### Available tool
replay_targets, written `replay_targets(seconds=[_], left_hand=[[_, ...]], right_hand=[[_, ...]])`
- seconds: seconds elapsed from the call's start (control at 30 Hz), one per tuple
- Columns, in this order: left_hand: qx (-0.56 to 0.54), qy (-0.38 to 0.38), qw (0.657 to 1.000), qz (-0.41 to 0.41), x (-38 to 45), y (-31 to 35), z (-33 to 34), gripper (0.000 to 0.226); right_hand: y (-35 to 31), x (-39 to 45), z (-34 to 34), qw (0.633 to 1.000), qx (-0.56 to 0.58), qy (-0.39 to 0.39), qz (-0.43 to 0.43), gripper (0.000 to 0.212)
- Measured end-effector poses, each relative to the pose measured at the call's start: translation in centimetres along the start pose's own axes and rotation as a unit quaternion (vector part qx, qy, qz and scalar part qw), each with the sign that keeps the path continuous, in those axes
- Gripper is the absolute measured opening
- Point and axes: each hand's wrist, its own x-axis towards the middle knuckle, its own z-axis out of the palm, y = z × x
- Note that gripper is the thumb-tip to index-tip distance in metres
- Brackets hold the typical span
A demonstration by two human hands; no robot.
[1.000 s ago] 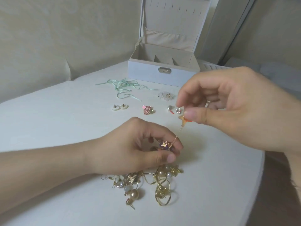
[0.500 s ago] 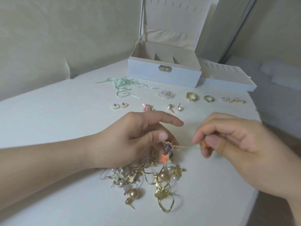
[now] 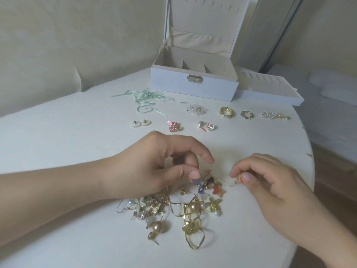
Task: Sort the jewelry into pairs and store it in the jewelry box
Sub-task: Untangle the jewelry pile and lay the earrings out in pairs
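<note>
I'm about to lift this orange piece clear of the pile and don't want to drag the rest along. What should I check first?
1. Right hand pinches the orange piece: ok.
2. Left hand pins the purple charm at the tangled pile: ok.
3. Chain free of the pile: cannot tell, too fine and blurred.
4. Bare table in front of the sorted pairs for setting it down: ok.
5. Jewelry box open, compartments showing: ok.
</note>
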Motion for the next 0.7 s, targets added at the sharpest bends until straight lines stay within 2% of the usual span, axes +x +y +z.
replay_targets(seconds=[0.1, 0.2, 0.37, 0.53, 0.63, 0.7], left_hand=[[0.033, 0.003, 0.999, 0.005, -0.1, -0.1, 0.0, 0.019], [0.057, -0.02, 0.998, 0.006, -0.2, 0.0, 0.0, 0.025], [0.097, -0.049, 0.994, 0.031, -0.3, 0.1, -0.1, 0.03], [0.12, -0.039, 0.99, 0.068, 0.0, 0.2, -0.1, 0.018], [0.122, -0.036, 0.989, 0.076, 0.1, 0.3, -0.1, 0.022], [0.125, -0.046, 0.988, 0.084, 0.1, 0.5, -0.1, 0.029]], right_hand=[[-0.3, -0.2, -0.1, 0.999, 0.022, 0.0, -0.027, 0.02], [-1.1, 0.2, -0.6, 0.988, 0.15, 0.019, -0.026, 0.017], [-3.1, 1.7, -1.8, 0.941, 0.327, 0.074, -0.053, 0.021], [-4.3, 2.7, -1.8, 0.923, 0.383, 0.036, -0.019, 0.02], [-5.1, 3.1, -1.7, 0.906, 0.422, 0.029, -0.023, 0.016], [-5.6, 3.6, -1.7, 0.881, 0.471, 0.031, -0.025, 0.015]])
